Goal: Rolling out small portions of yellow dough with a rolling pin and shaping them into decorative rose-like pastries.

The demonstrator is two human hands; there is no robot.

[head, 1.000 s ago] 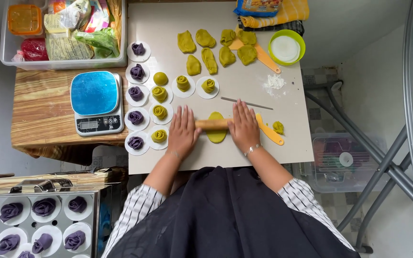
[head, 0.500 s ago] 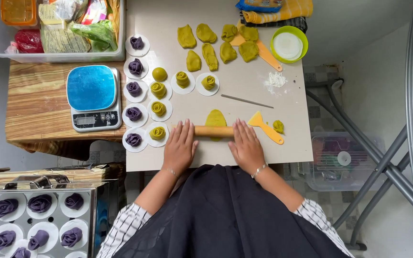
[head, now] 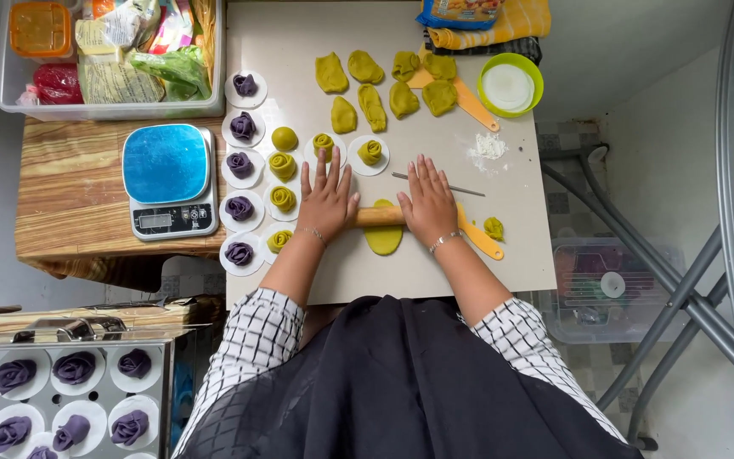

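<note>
left hand [head: 326, 197] flat, fingers spread, on wooden rolling pin [head: 380, 216] | right hand [head: 428, 202] flat on its other end | green dough piece [head: 383, 237] under pin between hands | judgement: press evenly for uniform thickness | rose buns [head: 282, 198] just left of left hand

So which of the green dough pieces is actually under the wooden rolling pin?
The flattened oval green dough piece between both hands, under the wooden rolling pin. The other flat pieces lie untouched near the board's far edge.
</note>
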